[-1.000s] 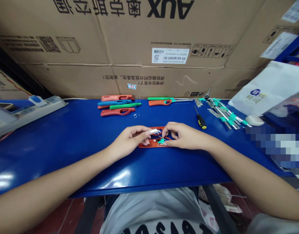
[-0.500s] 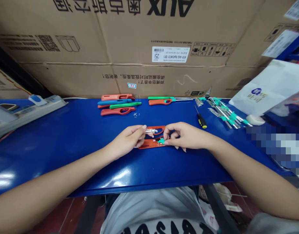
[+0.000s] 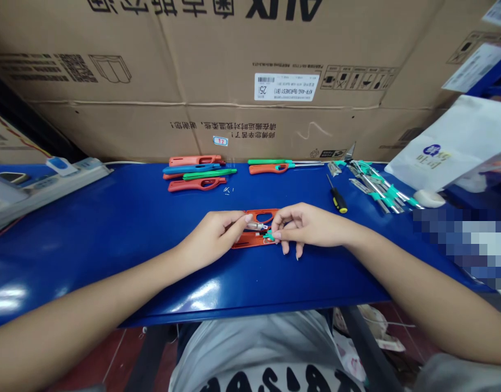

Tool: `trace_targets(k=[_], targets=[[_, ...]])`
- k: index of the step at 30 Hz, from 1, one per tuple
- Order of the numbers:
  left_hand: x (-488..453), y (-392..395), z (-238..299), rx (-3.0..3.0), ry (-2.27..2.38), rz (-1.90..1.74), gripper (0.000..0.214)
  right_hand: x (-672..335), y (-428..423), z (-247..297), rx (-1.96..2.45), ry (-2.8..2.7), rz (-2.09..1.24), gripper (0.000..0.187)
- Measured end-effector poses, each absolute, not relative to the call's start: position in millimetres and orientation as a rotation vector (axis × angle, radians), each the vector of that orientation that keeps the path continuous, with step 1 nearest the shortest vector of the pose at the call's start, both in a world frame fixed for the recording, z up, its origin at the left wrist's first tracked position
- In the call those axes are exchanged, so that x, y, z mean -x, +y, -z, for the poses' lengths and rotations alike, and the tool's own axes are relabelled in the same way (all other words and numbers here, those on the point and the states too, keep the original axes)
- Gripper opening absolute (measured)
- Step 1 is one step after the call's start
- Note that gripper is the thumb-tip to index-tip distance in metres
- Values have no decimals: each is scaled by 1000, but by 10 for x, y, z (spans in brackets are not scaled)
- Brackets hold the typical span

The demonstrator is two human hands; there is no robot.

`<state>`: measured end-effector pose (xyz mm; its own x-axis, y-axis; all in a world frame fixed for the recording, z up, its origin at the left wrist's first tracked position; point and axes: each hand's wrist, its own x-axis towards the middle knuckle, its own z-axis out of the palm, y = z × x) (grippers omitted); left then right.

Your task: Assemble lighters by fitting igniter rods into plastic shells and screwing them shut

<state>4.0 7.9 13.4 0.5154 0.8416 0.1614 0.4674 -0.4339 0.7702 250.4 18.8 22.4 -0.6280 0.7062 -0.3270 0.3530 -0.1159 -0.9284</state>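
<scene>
left hand (image 3: 212,235) holding a clear tube (image 3: 257,226) in narrow fingers, right hand (image 3: 305,226) with fingertips narrow at a green piece (image 3: 268,237) (if gripped, I cannot tell), orange casing halves (image 3: 246,240) at left hand's three o'clock

The casing (image 3: 246,240) is orange, the table (image 3: 275,283) blue.

Forearms (image 3: 111,302) angled inward, left hand (image 3: 220,231) pinching, right hand (image 3: 299,226) curled, thumb forward
</scene>
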Motion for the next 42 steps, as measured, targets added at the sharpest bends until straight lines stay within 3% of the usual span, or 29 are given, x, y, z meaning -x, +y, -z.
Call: trace_targets(k=[19, 42], targets=[[-3, 102, -94, -2509, 833, -760, 30, -2473, 174, -223, 1153, -1905, -1793, 31], [-33, 90, -133, -2361, 931, -690, 41, -2472, 173, -198, 1178, -1949, -1679, 29]])
